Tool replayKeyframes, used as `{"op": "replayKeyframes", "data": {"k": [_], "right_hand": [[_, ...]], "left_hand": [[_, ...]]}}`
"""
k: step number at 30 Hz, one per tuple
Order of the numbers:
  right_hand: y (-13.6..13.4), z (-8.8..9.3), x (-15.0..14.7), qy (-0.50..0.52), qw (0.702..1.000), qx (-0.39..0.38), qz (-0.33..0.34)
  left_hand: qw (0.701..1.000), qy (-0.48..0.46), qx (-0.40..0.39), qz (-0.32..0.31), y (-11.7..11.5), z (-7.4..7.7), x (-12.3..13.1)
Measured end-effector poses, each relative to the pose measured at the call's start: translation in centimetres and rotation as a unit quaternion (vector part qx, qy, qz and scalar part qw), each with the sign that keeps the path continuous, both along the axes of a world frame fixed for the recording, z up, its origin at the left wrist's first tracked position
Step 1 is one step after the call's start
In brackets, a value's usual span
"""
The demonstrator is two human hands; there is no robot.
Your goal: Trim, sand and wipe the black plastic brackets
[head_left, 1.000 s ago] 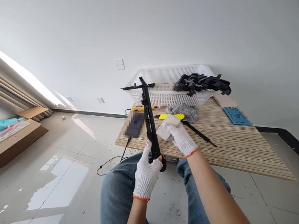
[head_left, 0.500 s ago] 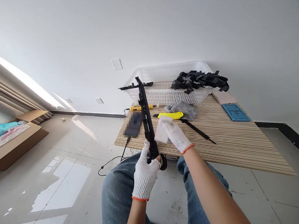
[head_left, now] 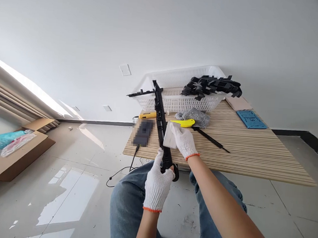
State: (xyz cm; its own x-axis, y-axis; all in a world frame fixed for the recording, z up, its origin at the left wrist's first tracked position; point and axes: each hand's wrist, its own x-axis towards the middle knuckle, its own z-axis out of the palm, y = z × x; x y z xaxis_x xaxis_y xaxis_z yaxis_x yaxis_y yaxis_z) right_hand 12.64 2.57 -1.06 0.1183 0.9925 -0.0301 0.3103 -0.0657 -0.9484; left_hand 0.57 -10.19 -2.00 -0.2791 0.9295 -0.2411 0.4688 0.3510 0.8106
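Observation:
My left hand (head_left: 158, 183), in a white knit glove, grips the near end of a long black plastic part (head_left: 160, 124). The part slants up and away over the edge of a striped wooden table (head_left: 255, 152). My right hand (head_left: 184, 140), also gloved, holds a small white block (head_left: 170, 136) pressed against the right side of the black part, about halfway along it. Both hands are closed on what they hold. My knees in blue jeans show below the hands.
A white mesh basket (head_left: 177, 98) at the table's far end holds several black plastic parts (head_left: 212, 86). A yellow utility knife (head_left: 184, 123), grey glove (head_left: 194, 116), thin black strip (head_left: 211, 138), blue plate (head_left: 251, 119) and blurred device (head_left: 143, 132) lie on the table. An open cardboard box (head_left: 13, 151) sits on the floor at left.
My right hand brought the white block left, from slightly off the black part to against its side. The part's far tip swung a little to the right.

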Motion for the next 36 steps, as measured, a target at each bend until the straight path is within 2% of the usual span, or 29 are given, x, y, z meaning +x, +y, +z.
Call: {"op": "replayKeyframes", "data": {"k": [4,9,13,17,22,27,32,33,36], "right_hand": [[-0.6,0.3,0.5,-0.064,0.995,0.0,0.075],[-1.1,0.8,0.6,-0.113,0.994,0.004,-0.001],[-1.0,0.6,0.9,-0.11,0.993,0.013,0.042],[-0.8,0.4,1.2,-0.087,0.996,0.011,-0.035],[-1.3,0.5,0.8,-0.108,0.991,0.039,0.064],[-1.7,0.5,0.8,-0.114,0.993,0.018,-0.007],[-1.6,0.1,1.2,-0.05,0.993,0.005,0.11],[-1.7,0.0,1.2,-0.035,0.994,-0.006,0.102],[-1.9,0.0,1.1,-0.028,1.0,-0.012,0.005]], "left_hand": [[1.0,0.002,0.011,-0.012,0.1,0.2,-0.1],[1.0,-0.001,0.019,-0.013,0.2,0.1,-0.3],[1.0,-0.001,-0.003,-0.016,0.2,0.1,-0.3],[1.0,-0.002,-0.015,-0.011,0.2,-0.1,-0.3],[1.0,-0.028,-0.009,-0.004,0.2,-0.7,-0.3],[0.999,-0.036,-0.009,-0.012,0.2,-0.9,-0.5],[0.999,-0.034,-0.015,-0.015,0.2,-0.9,-0.7],[0.999,-0.034,-0.016,-0.015,0.2,-0.9,-0.7],[0.999,-0.036,-0.021,-0.017,0.2,-0.9,-0.7]]}}
